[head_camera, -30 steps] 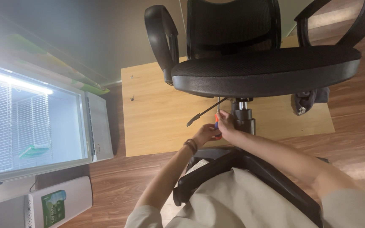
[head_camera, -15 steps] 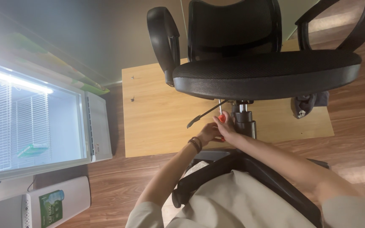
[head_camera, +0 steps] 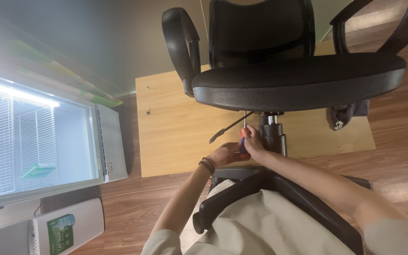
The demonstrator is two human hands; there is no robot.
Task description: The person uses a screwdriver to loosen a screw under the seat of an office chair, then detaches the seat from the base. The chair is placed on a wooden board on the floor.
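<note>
Screwdriver [head_camera: 243, 141]: red-and-blue handle, slim metal shaft pointing straight up to the underside of the seat, just beside the chair column. Handle largely covered by fingers; tip contact cannot be made out. Office chair [head_camera: 298, 78]: black, mesh seat and back, two loop armrests, upright, with a thin lever angled down-left below the seat

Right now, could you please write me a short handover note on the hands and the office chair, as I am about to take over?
Left hand: under the seat, beside the right hand, touching it; whether it grips anything is hidden.
Right hand: closed on a screwdriver, shaft pointing up at the seat underside.
Office chair: upright, gas column seated in the base, lever sticking out.
Wooden board lies on the floor behind.
Done: chair looks assembled. Left: whatever fastening is under the seat; not visible.
</note>
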